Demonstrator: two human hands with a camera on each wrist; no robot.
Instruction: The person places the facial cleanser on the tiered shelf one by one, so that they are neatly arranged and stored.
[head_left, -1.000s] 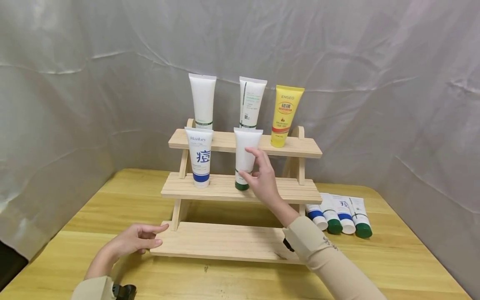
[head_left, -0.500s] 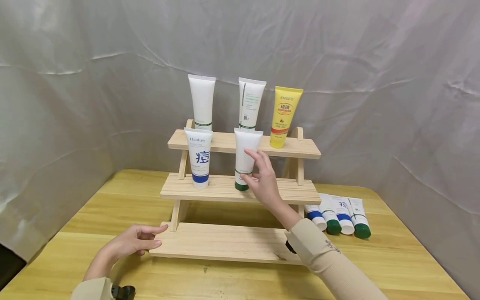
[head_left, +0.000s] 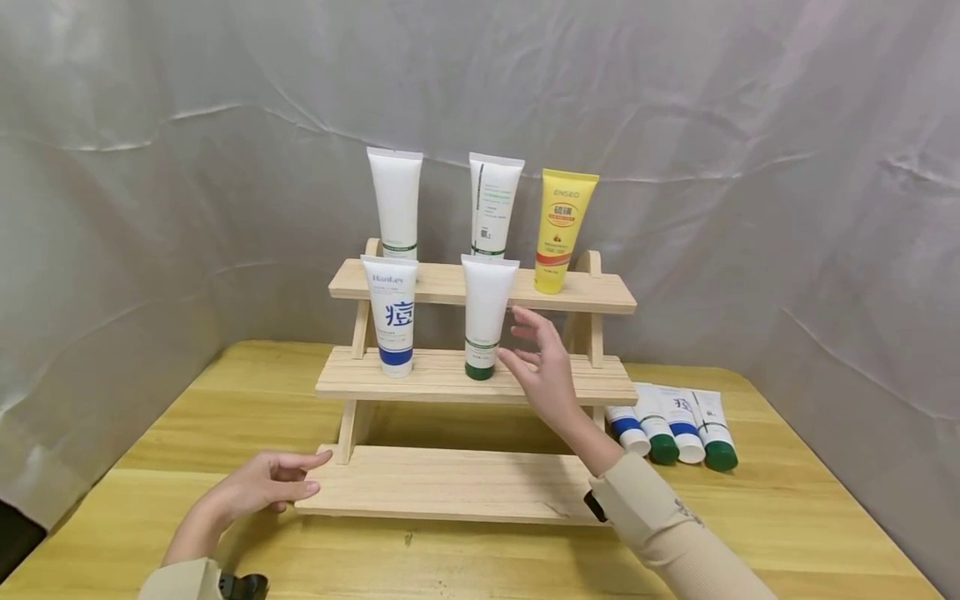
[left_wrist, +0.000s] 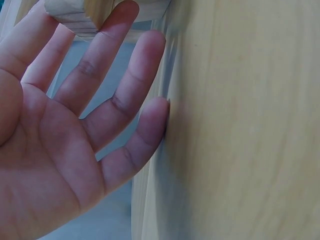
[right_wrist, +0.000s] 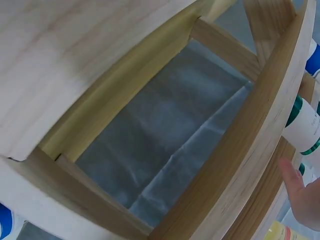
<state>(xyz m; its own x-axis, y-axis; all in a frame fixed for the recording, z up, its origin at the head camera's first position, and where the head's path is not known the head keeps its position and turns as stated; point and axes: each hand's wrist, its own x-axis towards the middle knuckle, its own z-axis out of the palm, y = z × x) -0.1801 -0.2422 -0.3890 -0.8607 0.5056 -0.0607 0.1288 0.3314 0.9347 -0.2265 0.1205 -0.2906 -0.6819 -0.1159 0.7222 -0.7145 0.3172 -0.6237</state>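
Observation:
My right hand (head_left: 546, 367) is beside a white tube with a green cap (head_left: 483, 321) on the middle shelf, fingers spread and slightly bent, holding nothing. In the right wrist view only part of that hand (right_wrist: 304, 200) shows, near the green-capped tube (right_wrist: 305, 125). A white Hankey tube with a blue band (head_left: 392, 317) stands upright to the left on the same shelf. At the left end of the wooden display stand's bottom shelf (head_left: 457, 483), my left hand (head_left: 258, 487) touches the wood. Its fingers (left_wrist: 127, 85) lie loosely extended against the stand's end.
On the top shelf (head_left: 450, 283) stand two white tubes, one at left (head_left: 396, 196) and one mid-shelf (head_left: 495, 200), plus a yellow tube (head_left: 564, 229). Several white tubes (head_left: 678, 425) lie on the wooden table (head_left: 795, 533) right of the stand. Grey cloth (head_left: 675, 100) hangs behind.
My right hand has let go of the green-capped tube and drawn back to the right, and the tube stays upright. My left hand stays at the stand's end. The head view shifted slightly.

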